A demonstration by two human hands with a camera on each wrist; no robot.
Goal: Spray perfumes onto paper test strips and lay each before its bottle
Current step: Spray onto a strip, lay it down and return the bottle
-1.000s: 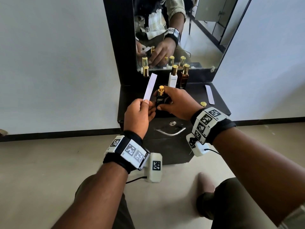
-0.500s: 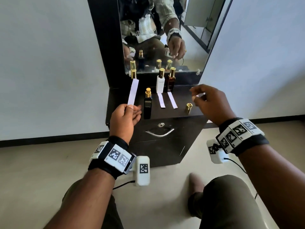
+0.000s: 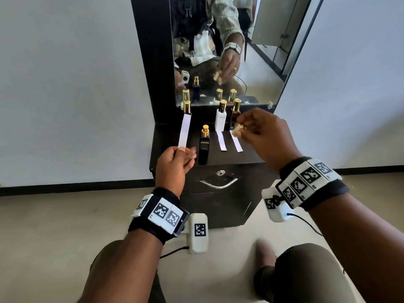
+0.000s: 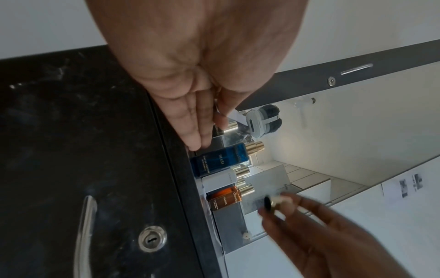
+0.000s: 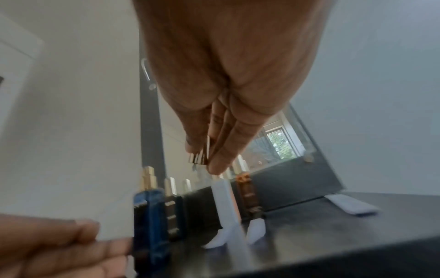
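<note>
My left hand (image 3: 180,150) pinches the lower end of a white paper strip (image 3: 184,132), held upright at the cabinet's left front. Right beside it on the black cabinet top (image 3: 247,157) stands a dark blue bottle (image 3: 203,147), its gold sprayer bare. My right hand (image 3: 239,131) pinches a gold cap (image 3: 240,128) in the air, above two strips (image 3: 221,141) that lie before the white bottle (image 3: 220,119) and the amber bottle (image 3: 235,113). The right wrist view shows the cap (image 5: 200,156) between thumb and fingers. A fourth bottle (image 3: 187,107) stands at the back left.
A mirror (image 3: 251,62) rises behind the bottles and doubles them. Below the top is a drawer with a metal handle (image 3: 218,184) and a lock (image 3: 220,172). Spare strips (image 5: 352,205) lie at the top's right side. My knee and foot are on the floor in front.
My right hand let go of the blue bottle, which now stands on the cabinet top, then picked up the gold cap from the right and carried it left. The left hand kept its strip.
</note>
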